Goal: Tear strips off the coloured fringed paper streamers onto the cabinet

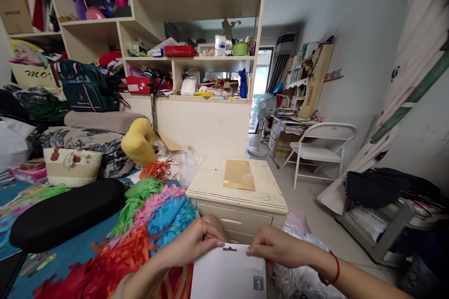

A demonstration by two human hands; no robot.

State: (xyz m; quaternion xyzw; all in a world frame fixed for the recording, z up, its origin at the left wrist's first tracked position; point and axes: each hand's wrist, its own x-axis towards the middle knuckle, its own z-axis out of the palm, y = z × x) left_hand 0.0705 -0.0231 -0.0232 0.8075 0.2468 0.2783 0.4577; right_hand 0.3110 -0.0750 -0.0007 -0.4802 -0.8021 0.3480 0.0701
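Note:
A white flat package (228, 273) with a hang slot near its top edge and a grey square marked "1" is held low in front of me. My left hand (201, 240) pinches its top left corner between thumb and fingers. At the top right corner, my right hand (268, 245) grips the same package, and a red string bracelet circles that wrist. The lower part of the package runs out of the picture. Just beyond it stands a cream drawer cabinet (206, 184) with a brown paper envelope (239, 175) lying on top.
Piles of coloured paper strips (171, 215) cover the bed at left, beside a black oval case (68, 215) and a woven bag (72, 168). Clear plastic wrap (301, 275) lies right of the cabinet. A white folding chair (319, 152) and fan (263, 105) stand farther back.

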